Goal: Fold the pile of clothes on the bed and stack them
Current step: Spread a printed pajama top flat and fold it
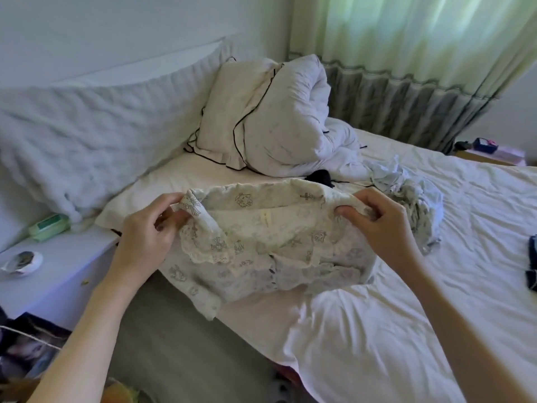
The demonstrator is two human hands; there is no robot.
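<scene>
A cream pyjama top [270, 245] with small printed figures and a lace collar is held up over the near-left part of the bed [406, 315]. My left hand [151, 231] pinches its left shoulder and my right hand [380, 225] grips its right shoulder, so the collar is stretched between them. Its lower part rests crumpled on the sheet and hangs slightly over the bed's edge. Behind my right hand lies a crumpled pale patterned garment [412, 193]. A small black item [319, 177] sits behind the top. A dark blue garment [533, 263] lies at the right edge.
A folded white duvet and pillow [270, 117] are piled at the bed's head, against a padded headboard [87, 141]. To the left stands a white bedside table [58, 266] with a green box [49, 226] and a small dish [21, 263]. Grey floor shows below.
</scene>
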